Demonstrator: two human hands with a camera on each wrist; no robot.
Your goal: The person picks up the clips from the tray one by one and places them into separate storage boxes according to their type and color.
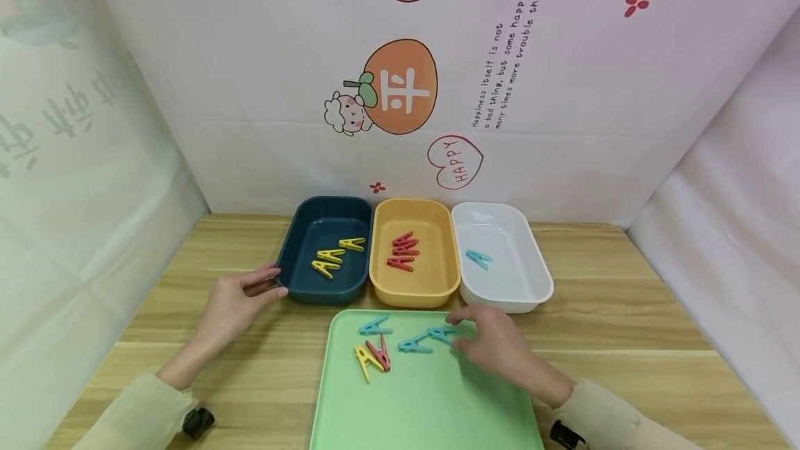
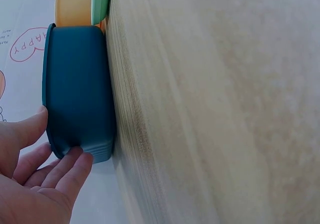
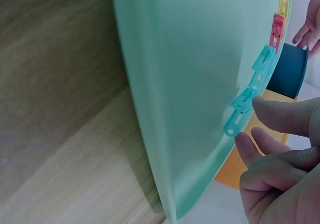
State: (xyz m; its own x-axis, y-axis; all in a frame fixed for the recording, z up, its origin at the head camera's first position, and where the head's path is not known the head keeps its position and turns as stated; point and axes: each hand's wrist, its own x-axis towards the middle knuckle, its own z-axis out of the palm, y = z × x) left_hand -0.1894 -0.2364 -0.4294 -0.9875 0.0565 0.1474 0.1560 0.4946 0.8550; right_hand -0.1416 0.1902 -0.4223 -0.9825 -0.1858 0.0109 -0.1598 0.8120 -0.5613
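Observation:
My left hand (image 1: pixel 234 304) touches the left side of the dark blue bin (image 2: pixel 80 84) with its fingers and thumb extended. My right hand (image 1: pixel 496 342) is over the upper right of the green tray (image 1: pixel 431 408). Its thumb and fingertips are spread around a light blue clothespin (image 1: pixel 442 334), with a gap between them; any contact is unclear. Left of it lie another light blue clothespin (image 1: pixel 414 344), a third light blue clothespin (image 1: pixel 375 326), a red clothespin (image 1: pixel 379 353) and a yellow clothespin (image 1: pixel 367 362), the last two touching or nearly so.
Behind the tray, three bins stand side by side. Yellow clothespins (image 1: pixel 325 269) lie in the dark blue one, red clothespins (image 1: pixel 401 264) in the yellow bin (image 1: pixel 415 297), and a light blue clothespin (image 1: pixel 479 259) in the white bin (image 1: pixel 540 283). A printed cloth (image 1: pixel 281 89) hangs behind the wooden table (image 1: pixel 625 339).

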